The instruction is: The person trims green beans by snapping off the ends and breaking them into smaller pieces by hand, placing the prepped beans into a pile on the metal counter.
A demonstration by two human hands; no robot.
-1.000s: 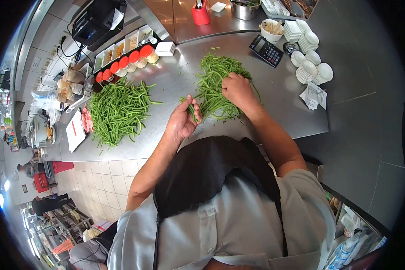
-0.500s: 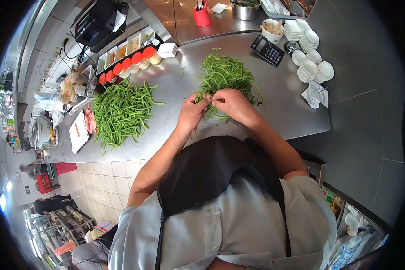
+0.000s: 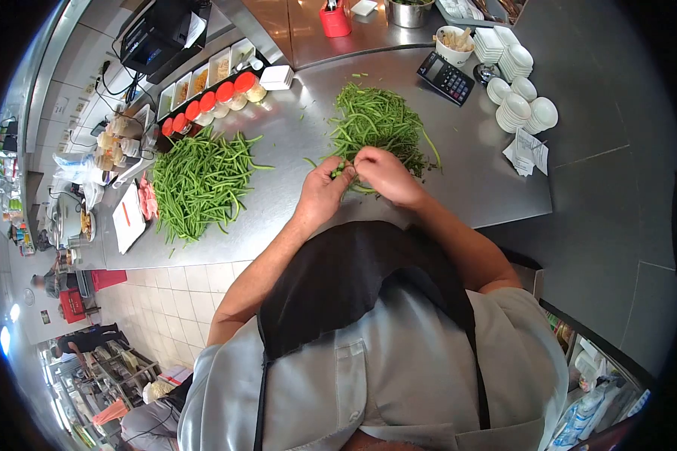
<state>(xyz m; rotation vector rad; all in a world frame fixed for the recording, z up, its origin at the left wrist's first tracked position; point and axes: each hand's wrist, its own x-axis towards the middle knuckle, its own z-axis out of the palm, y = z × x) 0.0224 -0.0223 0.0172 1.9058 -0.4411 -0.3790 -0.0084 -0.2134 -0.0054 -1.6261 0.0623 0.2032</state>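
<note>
Two heaps of green beans lie on the steel counter. The right heap (image 3: pixel 376 124) is just beyond my hands, and the left heap (image 3: pixel 203 184) spreads out to the left. My left hand (image 3: pixel 325 189) is closed around a few green beans (image 3: pixel 338 170), whose ends poke out between thumb and fingers. Against it, my right hand (image 3: pixel 387 175) is pinched, its fingertips meeting the held beans near the left thumb. Whatever sits between the right fingertips is too small to make out.
Red-lidded jars (image 3: pixel 226 94) and a row of condiment trays line the back left. A calculator (image 3: pixel 445 78), stacked white bowls (image 3: pixel 514 111) and paper slips (image 3: pixel 526 152) are at the right. A white board (image 3: pixel 130 219) lies left. Other people are in the far left background.
Both hands stay together in front of the right heap, with the right fingers shifted slightly. The whole view has tilted a little. A bean end now sticks out left of my left hand.
</note>
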